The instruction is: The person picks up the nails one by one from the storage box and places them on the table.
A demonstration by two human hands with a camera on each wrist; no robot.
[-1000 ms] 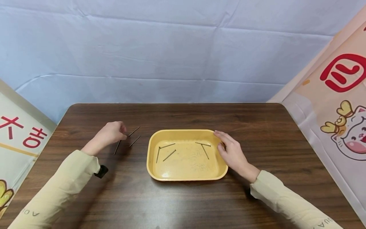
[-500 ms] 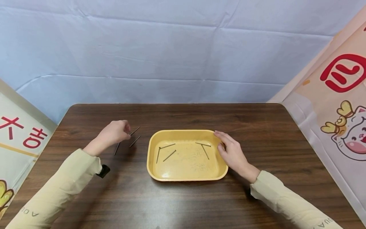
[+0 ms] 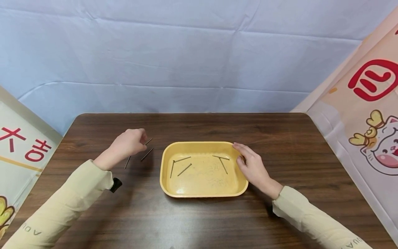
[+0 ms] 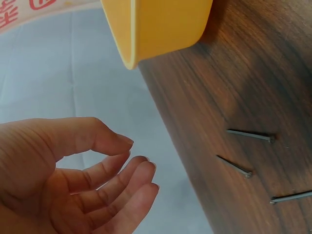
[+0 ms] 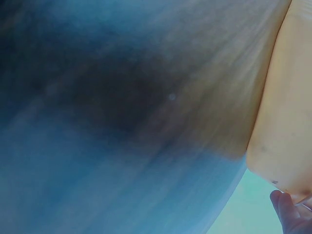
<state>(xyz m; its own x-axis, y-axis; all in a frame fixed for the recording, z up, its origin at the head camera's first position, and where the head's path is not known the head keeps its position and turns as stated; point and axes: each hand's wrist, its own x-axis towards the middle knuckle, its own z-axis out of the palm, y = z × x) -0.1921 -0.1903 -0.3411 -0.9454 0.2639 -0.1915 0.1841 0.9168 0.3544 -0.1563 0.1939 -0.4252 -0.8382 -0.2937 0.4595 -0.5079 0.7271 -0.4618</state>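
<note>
My left hand (image 3: 129, 141) is held over the left part of the table, above three dark nails. In the left wrist view its thumb and index fingertips come close together, the other fingers loosely bent, with nothing seen between them. Below them lie one nail (image 4: 251, 135), a shorter-looking nail (image 4: 234, 165) and a third nail (image 4: 292, 197) cut off by the frame. My right hand (image 3: 253, 166) holds the right rim of a yellow plastic tray (image 3: 203, 193), thumb over the rim and fingers along the far right corner. Several nails (image 3: 185, 169) lie spread in the tray.
The tray stands mid-table on a dark wood-grain table (image 3: 199, 224). A pale cloth backdrop (image 3: 192, 62) hangs behind the far edge, and printed banners (image 3: 373, 131) flank both sides. The right wrist view is mostly blurred table surface beside the tray wall (image 5: 282, 107).
My left hand has shifted a little to the right and away from me over the nails, which stay where they were. My right hand and the tray have not moved.
</note>
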